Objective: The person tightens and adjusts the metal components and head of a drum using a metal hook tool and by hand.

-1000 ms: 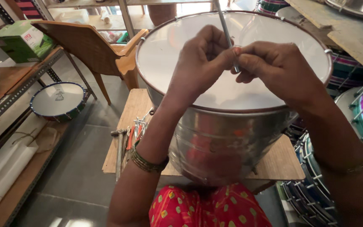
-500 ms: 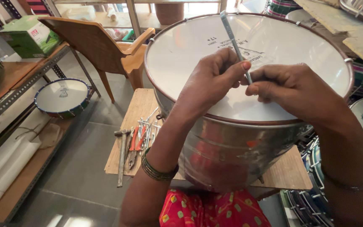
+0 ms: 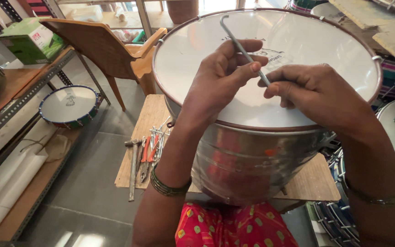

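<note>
1. A drum-making workshop: a large metal drum (image 3: 261, 151) stands on a low wooden desk (image 3: 152, 119).
2. Hammer and pliers (image 3: 145, 158) lie along the desk's left edge.
3. More drums (image 3: 69, 105) sit on metal shelving (image 3: 19, 98).

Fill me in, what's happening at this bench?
A person holds a thin metal hook rod in both hands above the white head of a large steel drum. The left hand grips it partway up; the right hand pinches its lower end. The drum sits on a low wooden board, with a hammer and pliers lying to its left.
</note>
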